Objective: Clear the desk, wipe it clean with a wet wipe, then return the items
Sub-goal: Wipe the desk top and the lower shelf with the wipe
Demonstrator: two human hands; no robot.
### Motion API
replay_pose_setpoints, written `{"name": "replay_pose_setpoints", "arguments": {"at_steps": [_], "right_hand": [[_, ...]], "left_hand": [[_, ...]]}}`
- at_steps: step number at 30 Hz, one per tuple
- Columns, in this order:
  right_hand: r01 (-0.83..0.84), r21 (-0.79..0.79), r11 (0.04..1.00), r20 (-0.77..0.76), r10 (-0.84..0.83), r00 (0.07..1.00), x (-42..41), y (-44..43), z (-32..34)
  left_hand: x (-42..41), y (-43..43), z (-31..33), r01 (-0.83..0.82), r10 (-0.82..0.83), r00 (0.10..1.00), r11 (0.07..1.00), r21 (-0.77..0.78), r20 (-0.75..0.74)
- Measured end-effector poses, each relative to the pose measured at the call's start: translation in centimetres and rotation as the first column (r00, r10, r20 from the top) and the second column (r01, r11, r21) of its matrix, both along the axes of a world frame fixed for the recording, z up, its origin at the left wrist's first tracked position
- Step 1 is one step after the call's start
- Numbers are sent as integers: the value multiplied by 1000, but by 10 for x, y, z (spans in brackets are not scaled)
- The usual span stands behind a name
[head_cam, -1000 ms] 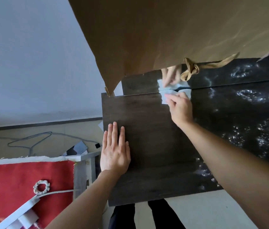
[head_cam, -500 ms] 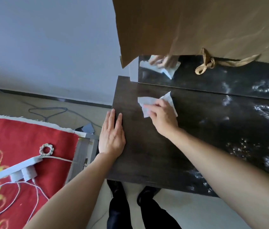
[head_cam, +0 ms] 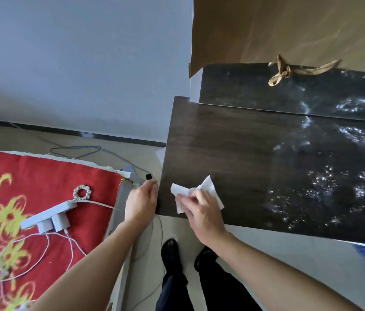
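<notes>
A red cloth with a yellow pattern fills the near left, with a white power strip lying on it. Two white adapters are plugged into the strip's near side, and thin white cable loops toward the near edge. A small braided ring sits just beyond the strip's far end. A grey cord trails across the pale floor behind the cloth, in front of a blue-grey wall.

The person's left grip hangs at the left edge of the dark wood tabletop, close to its near left corner. Its fingers curl toward that edge, though whether they clasp it cannot be told. A small black object lies just beyond the fingertips.

The wet wipe, white and crumpled, lies on the tabletop just inside the near left corner. The right grip is clenched around it, fingers bent over the bunched wipe and holding it down against the wood. Below the forearms, dark trousers and dark shoes stand on the floor beside the tabletop's near edge.

Bright wet glints speckle the right half of the tabletop. A glossy dark back panel rises along the far side. A large brown paper sheet hangs over its top, with a knotted tan ribbon dangling at its lower edge.
</notes>
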State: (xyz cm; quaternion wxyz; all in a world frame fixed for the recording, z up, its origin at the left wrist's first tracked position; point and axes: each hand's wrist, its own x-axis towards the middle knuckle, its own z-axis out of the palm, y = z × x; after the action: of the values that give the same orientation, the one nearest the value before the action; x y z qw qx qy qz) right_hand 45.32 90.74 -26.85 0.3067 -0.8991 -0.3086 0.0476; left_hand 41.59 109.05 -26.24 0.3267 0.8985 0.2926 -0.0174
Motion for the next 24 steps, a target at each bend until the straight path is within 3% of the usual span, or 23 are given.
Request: {"name": "replay_pose_setpoints", "arguments": {"at_steps": [3,7,13,16,18,20,21,24], "right_hand": [[-57,8,998,-4,57,998,-18,40,8],[-115,-37,993,-1,115,993,-23,19,13],[282,-97,954,2,-283,959,-29,-86,10],[558,-68,827,9,-559,829,-21,-132,11],[753,-71,654,-1,-755,656,-8,-156,12],[816,-71,574,23,-817,577,-1,-161,10],[796,-67,601,39,-796,604,-3,-155,9],[508,-80,858,8,-509,861,-22,-139,9]], "left_hand": [[-18,23,5,-45,45,995,999,7,-89],[-36,35,14,40,-38,988,999,14,-148],[-9,-11,33,168,-169,986,979,119,1],[5,-41,42,274,-290,954,945,177,74],[11,-56,43,356,-385,919,906,230,91],[19,-68,40,392,-427,900,881,263,87],[24,-73,37,398,-434,897,876,272,86],[40,-89,26,421,-450,892,862,282,43]]}}
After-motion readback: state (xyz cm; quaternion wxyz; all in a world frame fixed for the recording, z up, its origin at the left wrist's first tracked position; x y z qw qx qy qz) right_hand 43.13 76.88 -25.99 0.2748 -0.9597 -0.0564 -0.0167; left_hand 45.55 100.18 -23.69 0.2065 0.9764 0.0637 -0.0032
